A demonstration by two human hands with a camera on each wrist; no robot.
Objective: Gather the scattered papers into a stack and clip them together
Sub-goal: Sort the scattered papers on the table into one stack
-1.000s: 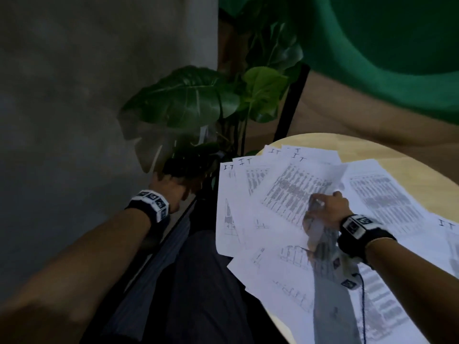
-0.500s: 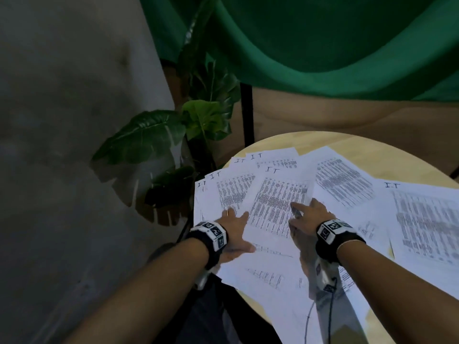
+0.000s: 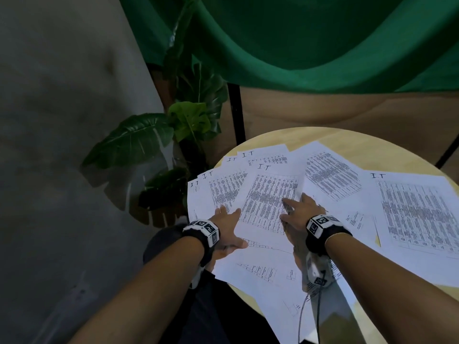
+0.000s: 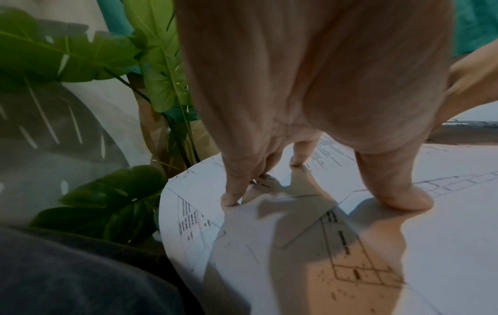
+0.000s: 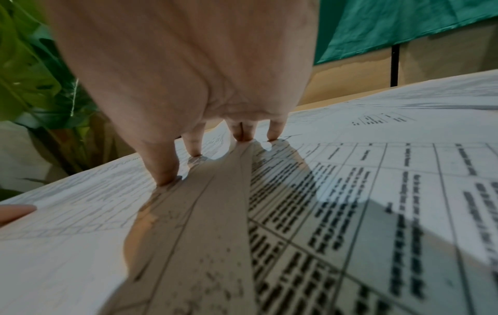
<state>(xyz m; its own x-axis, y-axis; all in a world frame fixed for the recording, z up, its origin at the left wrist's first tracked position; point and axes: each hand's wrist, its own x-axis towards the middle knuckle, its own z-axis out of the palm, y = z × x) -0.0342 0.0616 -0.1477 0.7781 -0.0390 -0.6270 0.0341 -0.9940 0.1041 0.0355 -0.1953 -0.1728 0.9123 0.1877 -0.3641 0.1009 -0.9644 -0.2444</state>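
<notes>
Several white printed papers [image 3: 270, 194] lie fanned and overlapping across a round wooden table [image 3: 293, 136]. My left hand [image 3: 227, 223] lies flat on the sheets near the table's left edge, its fingertips [image 4: 229, 199] pressing the paper. My right hand [image 3: 296, 211] rests spread on the top sheet beside it, fingertips [image 5: 164, 177] down on the printed table. Another sheet [image 3: 419, 214] lies apart at the right. Neither hand holds anything. No clip is in view.
A leafy potted plant [image 3: 159, 140] stands just left of the table. A green cloth [image 3: 310, 38] hangs behind, with a black stand pole [image 3: 236, 112] below it. Grey wall fills the left. Some papers overhang the table's near edge above my lap [image 4: 81, 277].
My left hand came up from beside the plant onto the papers. The right hand stayed on the top sheet and spread flatter. The head view swung right and up.
</notes>
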